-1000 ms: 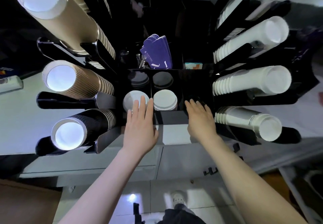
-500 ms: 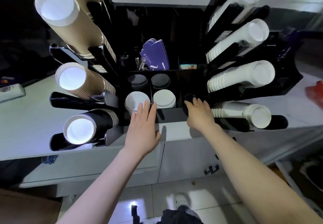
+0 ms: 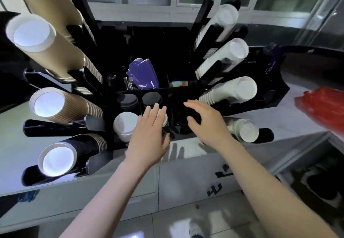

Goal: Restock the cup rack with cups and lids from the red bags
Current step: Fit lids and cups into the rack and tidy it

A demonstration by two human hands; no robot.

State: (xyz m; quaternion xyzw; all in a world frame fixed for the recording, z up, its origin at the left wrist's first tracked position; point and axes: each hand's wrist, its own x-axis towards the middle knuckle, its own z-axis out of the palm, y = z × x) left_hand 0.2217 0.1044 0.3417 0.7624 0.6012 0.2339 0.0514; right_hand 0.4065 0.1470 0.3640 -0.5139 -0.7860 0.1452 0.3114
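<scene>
The black cup rack stands on the white counter, with brown and black paper cup stacks in its left arms and white cup stacks in its right arms. Its middle wells hold white lids and black lids. My left hand lies flat with straight fingers over the second white lid stack. My right hand hovers with loosely spread fingers over the dark well to the right; what lies under it is too dark to tell. A red bag lies at the right on the counter.
Purple sleeves and small utensils stand in the rack's rear compartments. The counter runs left and right of the rack, with white cabinet doors below. A dark bin sits on the floor at the lower right.
My left hand has shifted right, from the rack's front edge onto the second white lid stack. My right hand has lifted and spread its fingers. The red bag has come into view.
</scene>
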